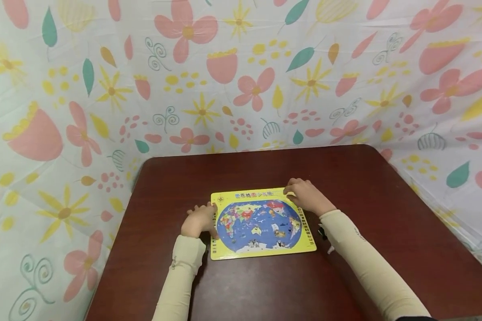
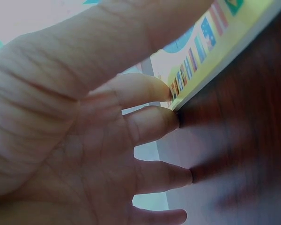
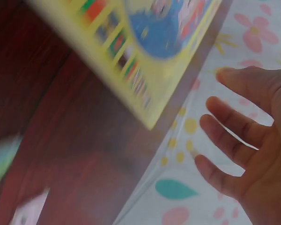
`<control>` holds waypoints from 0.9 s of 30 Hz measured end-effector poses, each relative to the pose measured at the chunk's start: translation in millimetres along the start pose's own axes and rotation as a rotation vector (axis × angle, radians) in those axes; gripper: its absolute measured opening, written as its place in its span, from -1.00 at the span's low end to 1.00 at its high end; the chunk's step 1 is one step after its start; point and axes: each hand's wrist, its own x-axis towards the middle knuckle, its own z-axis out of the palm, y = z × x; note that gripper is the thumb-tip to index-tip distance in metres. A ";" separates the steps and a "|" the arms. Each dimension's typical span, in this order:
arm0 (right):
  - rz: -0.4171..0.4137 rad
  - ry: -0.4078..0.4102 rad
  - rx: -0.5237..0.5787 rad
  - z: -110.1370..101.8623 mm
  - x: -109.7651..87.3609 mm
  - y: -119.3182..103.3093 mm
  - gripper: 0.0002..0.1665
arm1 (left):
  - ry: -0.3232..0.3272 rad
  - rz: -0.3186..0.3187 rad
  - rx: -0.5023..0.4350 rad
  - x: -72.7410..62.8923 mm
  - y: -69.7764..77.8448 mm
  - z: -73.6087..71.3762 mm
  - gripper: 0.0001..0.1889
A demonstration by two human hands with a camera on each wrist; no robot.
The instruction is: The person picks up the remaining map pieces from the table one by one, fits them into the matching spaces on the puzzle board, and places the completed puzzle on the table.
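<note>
one map board (image 1: 257, 229); left hand (image 1: 201, 220) at edge, right hand (image 1: 308, 197) near corner, both spread, ungripping

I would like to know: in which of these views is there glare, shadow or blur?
Head: a pale sheen on the table; left wrist: dark shadow streaks on the tabletop beside the left hand, upper left corner washed out; right wrist: the flags on the map board are blurred, while the right hand looks clearer.
</note>
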 end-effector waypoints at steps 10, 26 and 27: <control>0.034 0.029 -0.038 -21.0 -36.0 25.5 -0.81 | 0.006 0.015 -0.017 -2.9 0.3 -1.4 0.10; 0.153 -0.054 -0.026 -13.0 -93.6 48.7 -0.94 | 0.018 0.034 -0.029 -2.6 -0.1 0.5 0.08; 0.161 -0.055 -0.027 -12.6 -96.2 49.7 -0.94 | 0.022 0.034 -0.025 -2.7 0.2 0.7 0.07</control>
